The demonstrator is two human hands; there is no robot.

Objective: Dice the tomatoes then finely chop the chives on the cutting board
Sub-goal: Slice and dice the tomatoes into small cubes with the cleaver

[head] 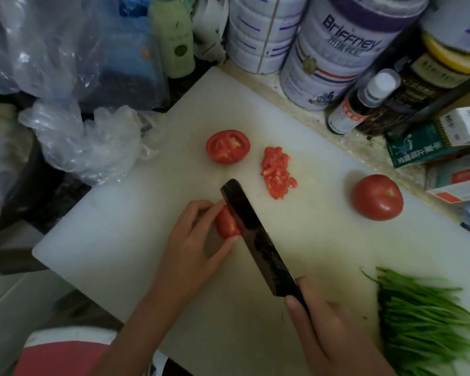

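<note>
Fingers (208,208) are closed: left hand (190,240) on tomato piece (225,223), right hand (329,332) on knife (255,240) at its three o'clock; dicing is underway; a downward cut is needed.

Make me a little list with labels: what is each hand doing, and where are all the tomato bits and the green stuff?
left hand: holds a tomato piece on the cutting board
right hand: grips the knife by its handle
blade: against the tomato piece's right side
half tomato: cut face up, at the far side
diced tomato: small pile right of the half tomato
whole tomato: uncut, farther right
chives: uncut bunch, near right corner
</note>
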